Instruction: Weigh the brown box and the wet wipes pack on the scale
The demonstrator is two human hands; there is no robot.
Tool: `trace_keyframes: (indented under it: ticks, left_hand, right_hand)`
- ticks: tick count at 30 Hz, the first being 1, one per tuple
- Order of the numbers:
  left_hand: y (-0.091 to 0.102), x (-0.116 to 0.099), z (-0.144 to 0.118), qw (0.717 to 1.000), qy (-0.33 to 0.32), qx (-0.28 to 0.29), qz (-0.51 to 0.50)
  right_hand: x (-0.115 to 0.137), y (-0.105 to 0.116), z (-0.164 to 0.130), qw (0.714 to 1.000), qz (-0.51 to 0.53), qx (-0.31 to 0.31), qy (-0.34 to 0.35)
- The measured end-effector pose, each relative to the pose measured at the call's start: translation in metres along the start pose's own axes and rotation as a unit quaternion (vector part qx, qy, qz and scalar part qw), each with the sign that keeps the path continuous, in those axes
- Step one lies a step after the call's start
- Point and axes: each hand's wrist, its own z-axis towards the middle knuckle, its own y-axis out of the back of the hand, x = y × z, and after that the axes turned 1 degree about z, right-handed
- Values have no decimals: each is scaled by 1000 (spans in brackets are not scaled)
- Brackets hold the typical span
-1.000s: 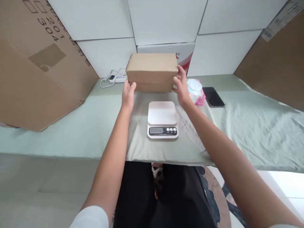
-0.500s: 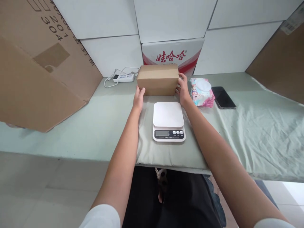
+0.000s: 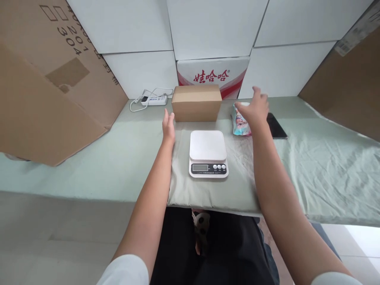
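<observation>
A small brown cardboard box [image 3: 196, 103] sits at the back of the cloth-covered table. Beside its left end is my left hand [image 3: 168, 125], fingers stretched out and holding nothing; whether it touches the box I cannot tell. My right hand [image 3: 255, 107] hovers over a colourful pack of wet wipes [image 3: 241, 123], fingers spread and curved, and hides much of the pack. In front of the box, between my forearms, stands a white kitchen scale [image 3: 208, 145] with a bare platform and a blank display.
A dark phone [image 3: 276, 126] lies right of the wipes. A white power strip [image 3: 154, 100] with a cable is left of the box. Large cartons flank the table, one at the left [image 3: 65, 103] and one at the right [image 3: 353, 75]. A printed carton [image 3: 212, 71] stands behind.
My right hand has let go of the box's right end and moved right, over the wipes. My left hand has come slightly away from the box, which stays in place.
</observation>
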Motion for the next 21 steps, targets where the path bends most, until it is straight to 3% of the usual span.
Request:
trace_keyframes:
  ticks: [1,3,12,21]
  left_hand:
    - [0,-1,-1,1000,1,-2,-1]
    - [0,-3,-2,1000,1,-1,2]
    - [1,-7,-6,1000,-4,2,17]
    - [0,-11,-9,1000,3,-1,24]
  right_hand:
    - [-4,0,-2,996,-80,18,-44]
    - [-9,-3,-4,982,-142,74,-97]
    - [-8,5,5,955,-194,183,-131]
    - [-13,22,7,967,-139,174,-123]
